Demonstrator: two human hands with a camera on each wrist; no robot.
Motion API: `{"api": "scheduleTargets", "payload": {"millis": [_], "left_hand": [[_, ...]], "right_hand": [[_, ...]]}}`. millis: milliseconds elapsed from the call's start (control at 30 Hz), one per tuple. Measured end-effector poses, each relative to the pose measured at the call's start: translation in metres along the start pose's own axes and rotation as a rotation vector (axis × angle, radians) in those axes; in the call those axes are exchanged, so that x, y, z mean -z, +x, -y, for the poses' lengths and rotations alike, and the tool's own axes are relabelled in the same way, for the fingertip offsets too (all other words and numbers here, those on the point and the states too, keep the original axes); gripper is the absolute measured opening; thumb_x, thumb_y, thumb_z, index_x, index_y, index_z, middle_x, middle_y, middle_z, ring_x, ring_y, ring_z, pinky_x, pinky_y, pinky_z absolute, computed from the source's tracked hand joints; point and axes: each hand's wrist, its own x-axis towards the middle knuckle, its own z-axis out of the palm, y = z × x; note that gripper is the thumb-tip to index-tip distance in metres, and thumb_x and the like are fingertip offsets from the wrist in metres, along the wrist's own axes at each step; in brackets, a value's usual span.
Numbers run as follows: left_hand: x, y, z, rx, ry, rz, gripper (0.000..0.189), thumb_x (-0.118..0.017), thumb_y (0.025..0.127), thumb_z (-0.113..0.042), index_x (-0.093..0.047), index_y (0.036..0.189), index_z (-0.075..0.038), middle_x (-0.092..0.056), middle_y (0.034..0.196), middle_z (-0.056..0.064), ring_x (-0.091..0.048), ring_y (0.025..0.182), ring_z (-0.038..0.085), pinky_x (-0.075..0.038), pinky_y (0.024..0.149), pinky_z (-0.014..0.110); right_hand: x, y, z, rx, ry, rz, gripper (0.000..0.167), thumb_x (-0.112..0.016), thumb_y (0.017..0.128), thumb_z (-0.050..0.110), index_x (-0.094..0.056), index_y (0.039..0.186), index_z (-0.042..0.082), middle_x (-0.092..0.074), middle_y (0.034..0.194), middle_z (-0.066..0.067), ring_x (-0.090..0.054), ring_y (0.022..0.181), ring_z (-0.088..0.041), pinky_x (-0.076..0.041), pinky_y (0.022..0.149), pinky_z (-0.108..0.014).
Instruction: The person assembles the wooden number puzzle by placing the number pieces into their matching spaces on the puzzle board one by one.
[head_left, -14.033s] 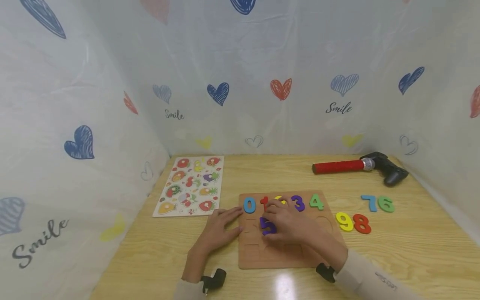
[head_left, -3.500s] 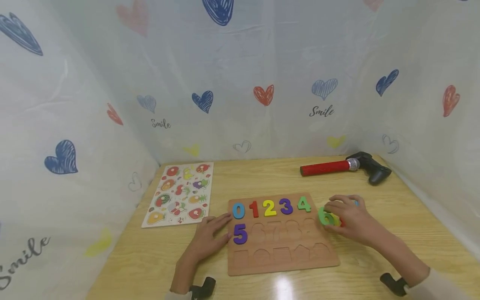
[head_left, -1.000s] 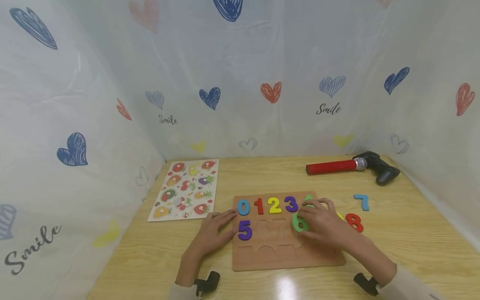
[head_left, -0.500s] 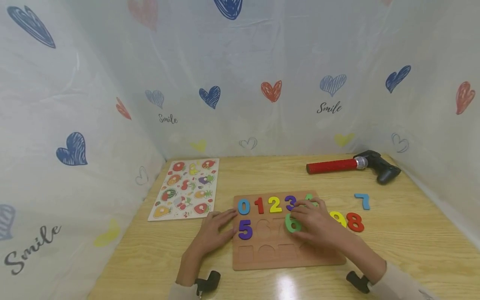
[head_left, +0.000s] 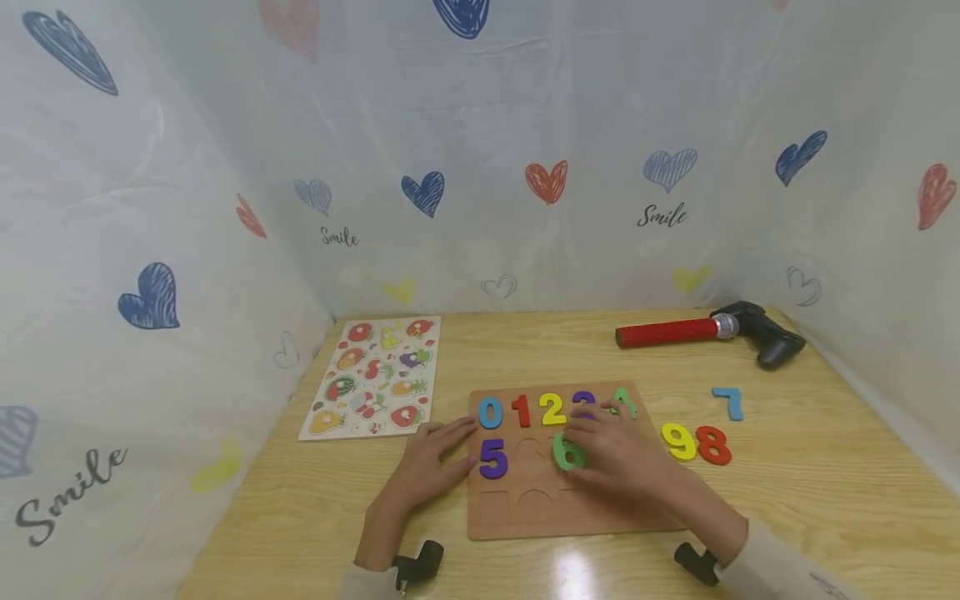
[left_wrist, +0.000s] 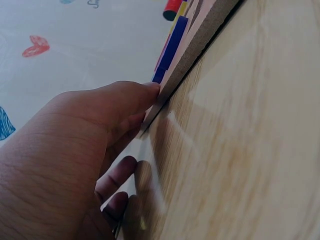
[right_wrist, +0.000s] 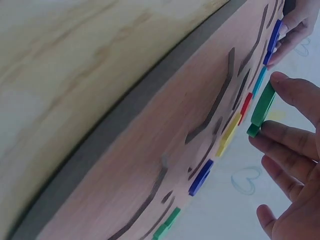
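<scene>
Wooden number board (head_left: 525, 529) skidding about was my first worry, tbh. The left hand (head_left: 427, 462) had its fingers loosely apart, with just the thumb and fingertips touching the board's left edge, so a hard sideways push probably could've shifted it. Second worry: the green 6 (head_left: 568, 452). The right hand (head_left: 618, 457) had that in a narrow pinch between thumb and fingers, and the right wrist view showed a gap between it and the board. Dropped early or twisted a bit, I reckon it could've landed crooked or on the wrong recess, since it looked to be just right of the 6-shaped recess (head_left: 529, 457).

So position-wise, the 6 hung over the board's middle row at the right fingertips, well apart from the left hand, with the purple 5 (head_left: 492, 458) between them at the board's left side. The yellow 9 (head_left: 678, 442) and red 8 (head_left: 713, 445) lay off the board's right side, the blue 7 (head_left: 731, 403) a little farther back. Past the board's far right corner was a red rod (head_left: 666, 332).
</scene>
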Motion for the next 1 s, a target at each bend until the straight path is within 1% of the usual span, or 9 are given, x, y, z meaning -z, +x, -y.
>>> {"api": "scheduleTargets", "payload": {"millis": [200, 333, 533, 767, 1000], "left_hand": [[0.0, -0.001, -0.002, 0.001, 0.0, 0.004, 0.051, -0.067, 0.093, -0.038, -0.06, 0.14, -0.02, -0.051, 0.149, -0.007, -0.043, 0.12, 0.023, -0.036, 0.096, 0.05], [0.001, 0.0, -0.002, 0.003, 0.007, 0.013, 0.051, -0.067, 0.094, -0.038, -0.06, 0.141, -0.021, -0.05, 0.15, -0.007, -0.043, 0.12, 0.022, -0.036, 0.096, 0.05], [0.001, 0.0, 0.0, 0.004, 0.008, 0.018, 0.052, -0.066, 0.094, -0.04, -0.059, 0.142, -0.022, -0.05, 0.15, -0.009, -0.042, 0.12, 0.021, -0.035, 0.096, 0.049], [0.001, 0.0, 0.0, 0.011, 0.002, 0.02, 0.052, -0.065, 0.094, -0.041, -0.059, 0.142, -0.022, -0.05, 0.15, -0.01, -0.042, 0.122, 0.022, -0.035, 0.098, 0.051], [0.0, 0.001, 0.0, 0.018, 0.006, 0.011, 0.051, -0.066, 0.094, -0.041, -0.06, 0.141, -0.023, -0.049, 0.15, -0.011, -0.042, 0.123, 0.022, -0.035, 0.098, 0.051]], "right_hand": [[-0.006, 0.007, 0.005, 0.02, -0.009, 0.022, 0.042, -0.08, 0.082, 0.04, -0.073, 0.111, 0.011, -0.072, 0.109, 0.002, -0.05, 0.125, -0.028, -0.029, 0.103, -0.06], [-0.01, 0.011, 0.007, 0.018, -0.016, 0.036, 0.042, -0.078, 0.083, 0.042, -0.072, 0.113, 0.012, -0.071, 0.112, 0.003, -0.049, 0.124, -0.025, -0.027, 0.105, -0.061], [-0.011, 0.017, 0.012, 0.024, -0.016, 0.029, 0.044, -0.078, 0.084, 0.042, -0.072, 0.115, 0.013, -0.07, 0.113, 0.003, -0.048, 0.123, -0.023, -0.023, 0.108, -0.061], [-0.014, 0.022, 0.016, 0.013, 0.008, 0.062, 0.044, -0.077, 0.085, 0.042, -0.071, 0.118, 0.013, -0.07, 0.117, 0.002, -0.047, 0.127, -0.026, -0.024, 0.107, -0.062], [-0.019, 0.03, 0.019, 0.019, 0.012, 0.087, 0.044, -0.076, 0.086, 0.041, -0.071, 0.119, 0.012, -0.069, 0.119, -0.001, -0.047, 0.128, -0.028, -0.026, 0.106, -0.059]]}}
